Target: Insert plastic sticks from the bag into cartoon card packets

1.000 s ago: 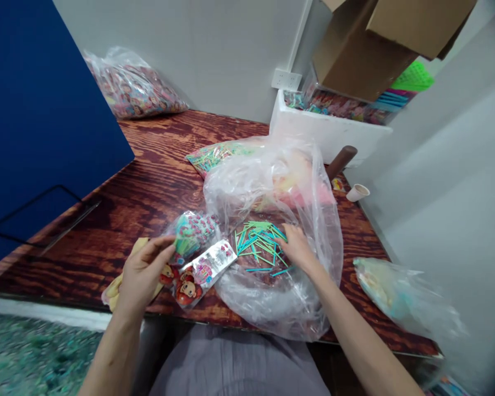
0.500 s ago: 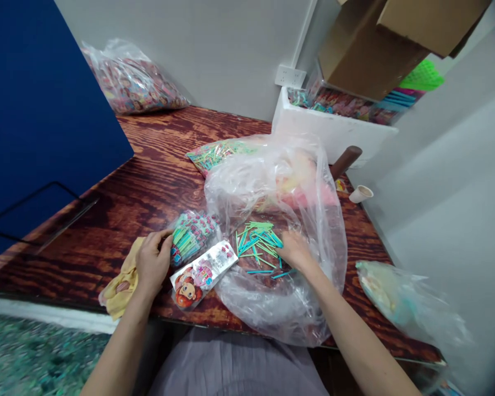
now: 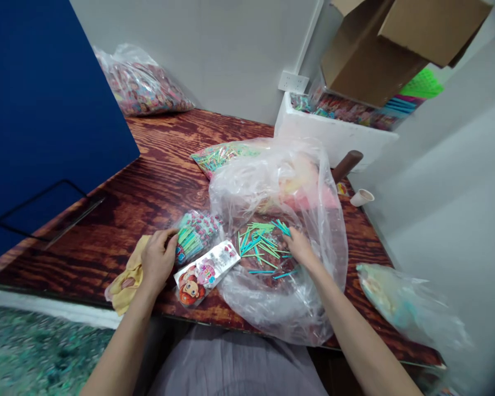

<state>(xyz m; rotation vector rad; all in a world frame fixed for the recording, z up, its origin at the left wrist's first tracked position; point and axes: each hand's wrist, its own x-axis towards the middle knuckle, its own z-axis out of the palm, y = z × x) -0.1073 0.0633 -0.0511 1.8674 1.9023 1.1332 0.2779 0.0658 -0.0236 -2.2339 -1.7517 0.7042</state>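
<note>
My right hand [image 3: 300, 247] pinches a few thin blue and green plastic sticks [image 3: 281, 226]. Below its fingertips a loose heap of blue and green sticks [image 3: 259, 242] lies on the crumpled clear plastic bag [image 3: 268, 308]. At the left, the thumb and fingers of my left hand [image 3: 160, 258] close on the edge of a clear packet [image 3: 196, 234] filled with green sticks and printed pieces. Just in front of that packet lies a white printed packet [image 3: 208, 272] with a red-haired cartoon figure. A yellow cloth [image 3: 127, 283] is partly under my left wrist.
Behind the heap lies a bag of coloured sticks [image 3: 223, 154]. A white foam box [image 3: 334, 135] holds packets, with an open cardboard box [image 3: 367, 55] above. A paper cup [image 3: 362, 197] and a clear bag [image 3: 400, 297] are right; a blue panel [image 3: 53, 121] stands left.
My right hand has lifted slightly from the heap, and several sticks now show between its fingertips. My left hand stays at the packet. The whole view has shifted a little.
</note>
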